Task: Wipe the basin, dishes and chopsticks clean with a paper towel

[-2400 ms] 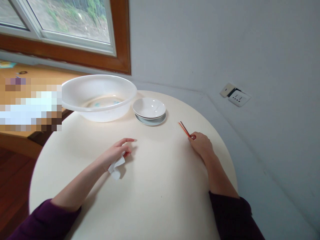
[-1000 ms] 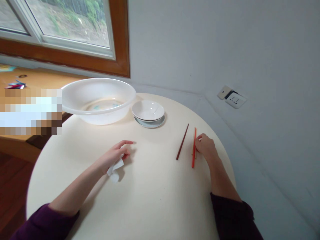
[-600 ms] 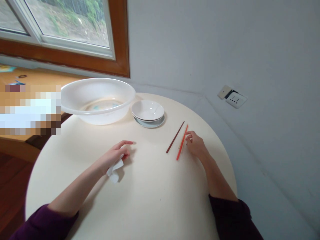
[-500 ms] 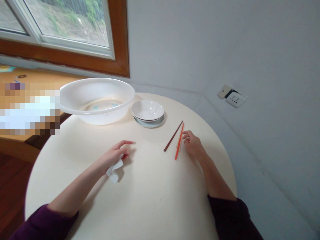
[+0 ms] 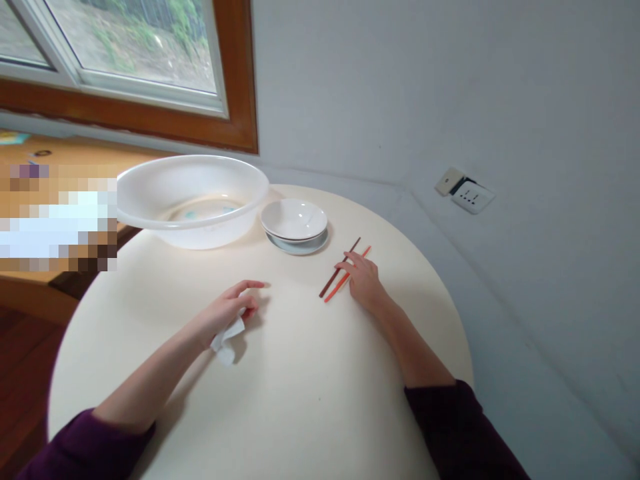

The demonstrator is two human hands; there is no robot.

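Note:
My left hand (image 5: 231, 308) rests over the table, index finger stretched out and the other fingers curled on a crumpled white tissue (image 5: 228, 341) that hangs out below the palm. On the right, my right hand (image 5: 365, 279) lies across the chopsticks with its fingers extended. Its fingertips reach the dark brown chopstick (image 5: 331, 283), and the orange chopstick (image 5: 336, 288) runs beneath the fingers. Both chopsticks slant side by side on the table. Whether a paler stick lies under the hand is hidden.
A large translucent white basin (image 5: 210, 233) stands at the back left of the round cream table (image 5: 280, 413). Beside it sit stacked white dishes (image 5: 295, 220). A wooden desk (image 5: 90, 150) adjoins on the left, and a wall with a socket (image 5: 473, 197) is on the right.
My right hand has moved left onto the chopsticks, its fingers now over them. The orange chopstick has turned and lies closer to the brown one, which shifted slightly left. My left hand stayed still.

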